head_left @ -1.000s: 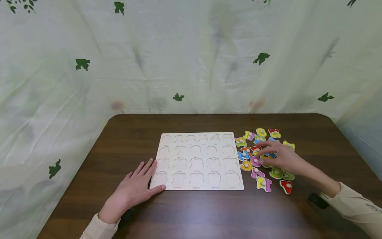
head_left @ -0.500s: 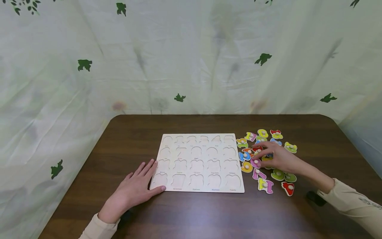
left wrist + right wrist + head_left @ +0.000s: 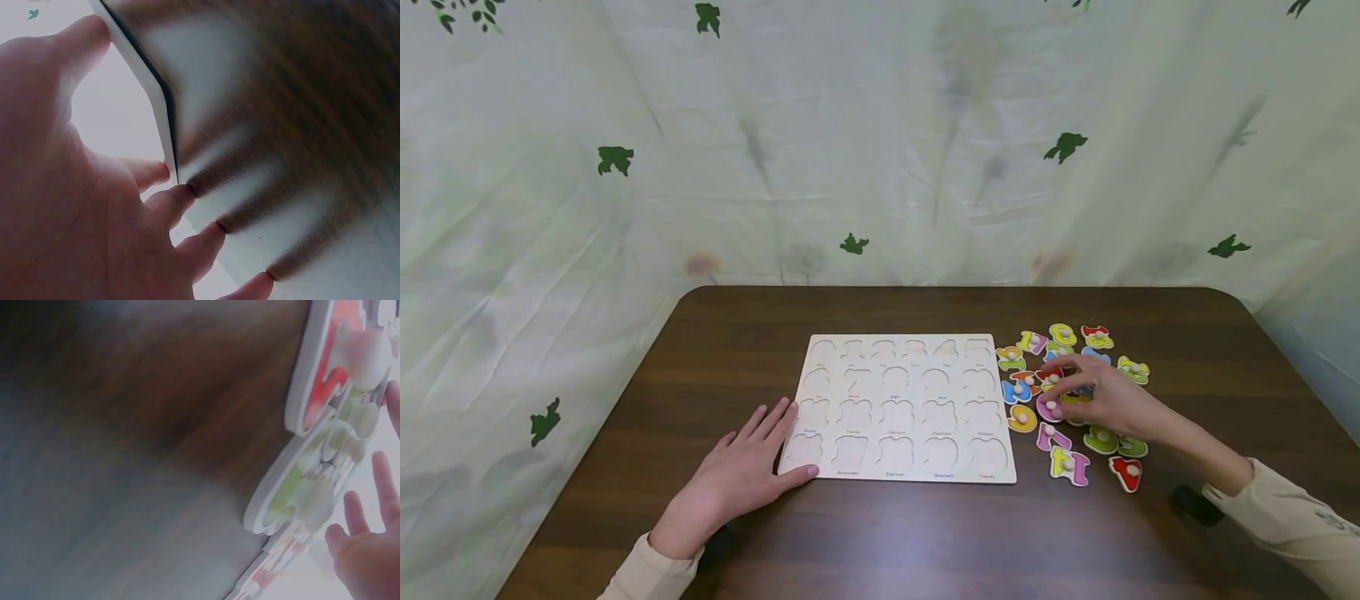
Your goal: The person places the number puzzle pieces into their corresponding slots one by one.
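Observation:
A white number puzzle board (image 3: 917, 427) with rows of shaped recesses lies on the brown table. My left hand (image 3: 730, 483) rests at its left edge, fingers spread and thumb on the near left corner. The left wrist view shows the thumb and fingertips along the board's edge (image 3: 159, 103). To the right of the board, my right hand (image 3: 1112, 398) pinches the knob of a pink number puzzle piece (image 3: 1042, 409) between thumb and index finger. The other fingers stretch over neighbouring pieces and partly hide them. In the right wrist view those fingers (image 3: 381, 515) hover beside the knobs.
Several coloured, knobbed number pieces cluster around the right hand. A red piece (image 3: 1126, 473) and a yellow and purple piece (image 3: 1069, 466) lie nearest the front, a yellow-green one (image 3: 1133, 370) to the right. Behind the table (image 3: 880, 542) hangs a pale curtain (image 3: 880, 150) with leaf prints.
My right hand has come slightly down and closed its thumb and index finger on the pink piece's knob. The left hand stays in place; the head view has shifted slightly.

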`<state>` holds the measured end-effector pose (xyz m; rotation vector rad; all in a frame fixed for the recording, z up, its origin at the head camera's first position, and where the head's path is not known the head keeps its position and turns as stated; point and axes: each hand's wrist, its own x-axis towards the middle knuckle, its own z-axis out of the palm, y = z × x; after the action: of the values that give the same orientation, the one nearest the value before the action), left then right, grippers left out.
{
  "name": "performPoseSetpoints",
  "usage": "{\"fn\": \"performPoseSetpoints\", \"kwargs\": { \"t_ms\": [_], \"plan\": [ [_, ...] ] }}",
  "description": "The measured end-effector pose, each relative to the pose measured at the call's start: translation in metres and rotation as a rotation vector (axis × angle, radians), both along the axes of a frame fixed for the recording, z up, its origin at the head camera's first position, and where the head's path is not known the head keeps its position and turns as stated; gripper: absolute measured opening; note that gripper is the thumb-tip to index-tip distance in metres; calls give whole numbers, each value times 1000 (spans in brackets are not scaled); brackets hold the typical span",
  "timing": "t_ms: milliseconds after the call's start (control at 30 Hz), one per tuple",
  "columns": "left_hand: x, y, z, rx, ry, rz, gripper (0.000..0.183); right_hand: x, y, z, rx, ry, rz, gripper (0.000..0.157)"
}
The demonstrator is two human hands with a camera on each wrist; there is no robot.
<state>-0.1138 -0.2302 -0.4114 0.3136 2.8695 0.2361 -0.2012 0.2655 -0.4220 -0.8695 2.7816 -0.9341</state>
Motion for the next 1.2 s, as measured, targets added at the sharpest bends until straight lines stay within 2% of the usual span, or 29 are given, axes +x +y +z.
{"fn": "performPoseSetpoints", "kwargs": {
  "t_ms": [367,633,933,1200],
  "plan": [
    [1,0,2,12,0,3,98,-2,-14,8,-48,39,-37,19],
    [1,0,1,8,1,0,97,-7,-36,17,-112,-25,-67,16],
    [1,0,1,-4,-3,5,98,-22,-69,18,-211,-116,-104,20],
    [1,0,-1,-9,3,2,98,-36,-102,18,-282,-141,-78,20]
  ]
}}
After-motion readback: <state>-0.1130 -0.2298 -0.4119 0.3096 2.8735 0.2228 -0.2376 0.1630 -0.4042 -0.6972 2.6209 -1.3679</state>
